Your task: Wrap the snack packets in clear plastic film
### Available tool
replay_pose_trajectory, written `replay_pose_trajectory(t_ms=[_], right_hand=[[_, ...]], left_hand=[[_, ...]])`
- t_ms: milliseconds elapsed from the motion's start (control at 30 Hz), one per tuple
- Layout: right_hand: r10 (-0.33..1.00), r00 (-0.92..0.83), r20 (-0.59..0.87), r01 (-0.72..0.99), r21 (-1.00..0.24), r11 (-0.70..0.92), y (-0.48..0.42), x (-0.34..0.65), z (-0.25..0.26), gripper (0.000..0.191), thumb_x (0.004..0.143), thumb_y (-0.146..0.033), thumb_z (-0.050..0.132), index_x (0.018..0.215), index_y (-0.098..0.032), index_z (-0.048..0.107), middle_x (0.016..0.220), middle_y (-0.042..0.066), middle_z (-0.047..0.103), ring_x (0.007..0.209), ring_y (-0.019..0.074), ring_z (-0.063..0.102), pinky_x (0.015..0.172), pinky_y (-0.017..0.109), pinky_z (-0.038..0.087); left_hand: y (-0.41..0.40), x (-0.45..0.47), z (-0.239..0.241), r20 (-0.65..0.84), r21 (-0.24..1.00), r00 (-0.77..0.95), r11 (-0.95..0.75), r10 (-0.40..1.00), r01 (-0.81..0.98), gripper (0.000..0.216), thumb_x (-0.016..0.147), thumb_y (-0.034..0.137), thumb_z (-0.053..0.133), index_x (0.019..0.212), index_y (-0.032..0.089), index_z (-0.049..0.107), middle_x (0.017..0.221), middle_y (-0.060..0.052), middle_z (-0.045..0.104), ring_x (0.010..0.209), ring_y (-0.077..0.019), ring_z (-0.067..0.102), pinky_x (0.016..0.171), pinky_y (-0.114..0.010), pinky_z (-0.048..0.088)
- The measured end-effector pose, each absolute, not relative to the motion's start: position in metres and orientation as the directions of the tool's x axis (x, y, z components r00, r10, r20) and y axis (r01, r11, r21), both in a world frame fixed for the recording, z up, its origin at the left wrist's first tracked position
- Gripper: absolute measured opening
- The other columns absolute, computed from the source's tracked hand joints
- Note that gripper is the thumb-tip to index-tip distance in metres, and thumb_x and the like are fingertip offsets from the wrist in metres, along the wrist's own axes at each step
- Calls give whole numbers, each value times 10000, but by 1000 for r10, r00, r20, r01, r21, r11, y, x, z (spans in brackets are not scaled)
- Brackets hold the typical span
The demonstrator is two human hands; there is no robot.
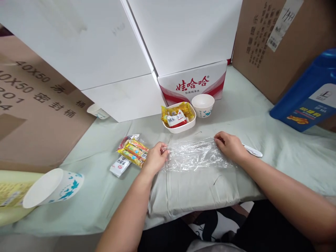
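A clear, crinkled plastic sheet or bag (194, 154) lies stretched across the cloth in front of me. My left hand (156, 157) pinches its left edge between thumb and fingers. At the upper right corner, my right hand (229, 144) grips it with curled fingers. Just left of my left hand lie yellow snack packets (135, 152) and a white packet (120, 165). Partly hidden behind my right wrist is a white-handled object (252, 151) whose kind I cannot make out. Beyond the plastic sits a white bowl (181, 129) holding yellow and red-white packets (177, 119).
A paper cup (203, 105) stands beside the bowl; another cup (54, 189) lies tipped at the left. White boxes (191, 84) rise behind, with cardboard boxes (39, 105) at both sides. A blue bottle (307, 94) stands at the right. Pale green cloth (105, 203) covers the table.
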State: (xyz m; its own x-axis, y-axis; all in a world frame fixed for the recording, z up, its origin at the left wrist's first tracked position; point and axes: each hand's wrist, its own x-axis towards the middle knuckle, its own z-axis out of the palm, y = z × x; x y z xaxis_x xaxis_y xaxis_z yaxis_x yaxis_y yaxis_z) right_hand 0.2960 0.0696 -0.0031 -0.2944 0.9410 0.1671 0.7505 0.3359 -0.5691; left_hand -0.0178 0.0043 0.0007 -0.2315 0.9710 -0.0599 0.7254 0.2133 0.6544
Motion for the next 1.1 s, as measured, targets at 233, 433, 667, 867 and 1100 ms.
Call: replay_pose_trajectory(t_ms=[233, 433, 667, 867, 1100], right_hand=[[923, -344, 170, 842, -379, 384, 65, 291, -3, 229, 946, -292, 408, 980, -188, 609, 973, 86, 704, 803, 219, 637, 657, 304, 408], [906, -384, 176, 854, -307, 421, 62, 288, -6, 245, 963, -288, 387, 1015, -187, 605, 993, 89, 686, 802, 210, 631, 640, 291, 387], [940, -220, 262, 915, -278, 292, 69, 309, 0, 295, 959, -275, 394, 1132, -164, 604, 1115, 137, 650, 881, 269, 637, 705, 352, 441], [678, -630, 378, 625, -272, 732, 43, 299, 11, 426, 956, -440, 460, 1251, -160, 587, 1314, 162, 578, 1250, 298, 490, 1037, 458, 380], [609, -793, 34, 587, -227, 777, 40, 300, -12, 998, 781, -799, 452, 1509, -134, 298, 1563, 204, 260, 1456, 396, 132, 1140, 600, 125]], left_hand=[[0, -8, 12, 140, 375, -230, 164, 963, 912, 208, 819, 261, 592, 1020, 209, 579, 857, -48, 658, 778, -231, 639, 699, -322, 471], [-13, 15, 15, 458, 231, 75, -200, 886, 952, 170, 924, 265, 504, 1008, 182, 626, 1019, -111, 640, 996, -247, 614, 889, -368, 468], [-10, 32, 3, 10, 228, 609, -594, 793, 771, 651, 873, 535, 585, 1430, 244, 414, 1559, -103, 319, 1461, -321, 211, 1177, -548, 173], [-12, 31, 6, -45, 224, 592, -570, 804, 791, 703, 871, 585, 547, 1469, 266, 361, 1596, -108, 227, 1483, -325, 129, 1177, -570, 120], [-8, 13, -3, -49, 182, 461, -446, 886, 876, 816, 838, 679, 512, 1508, 281, 270, 1609, -111, 182, 1484, -337, 99, 1172, -559, 99]])
